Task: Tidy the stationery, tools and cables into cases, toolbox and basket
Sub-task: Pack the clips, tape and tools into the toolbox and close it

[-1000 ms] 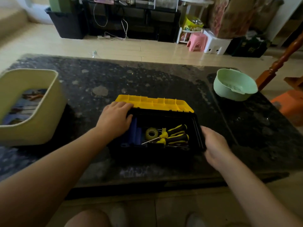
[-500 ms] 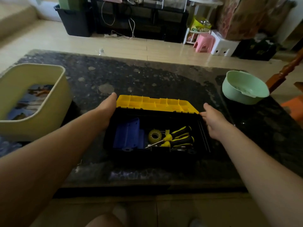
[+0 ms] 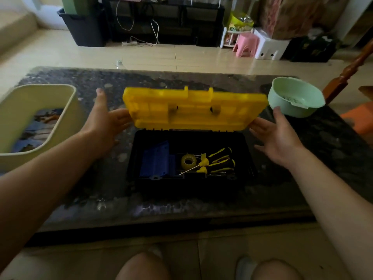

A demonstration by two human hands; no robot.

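The black toolbox (image 3: 189,185) sits in the middle of the bench (image 3: 201,77), its yellow lid (image 3: 193,110) half up. The left grip (image 3: 105,124) and right grip (image 3: 276,136) are spread flat against the lid's ends. It might slip, slam shut, or bump the green bowl (image 3: 294,98).

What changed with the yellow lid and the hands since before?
The left hand and right hand moved from the toolbox sides to the ends of the yellow lid and tipped it up from lying back flat. The screwdrivers, tape roll and blue case inside stayed put.
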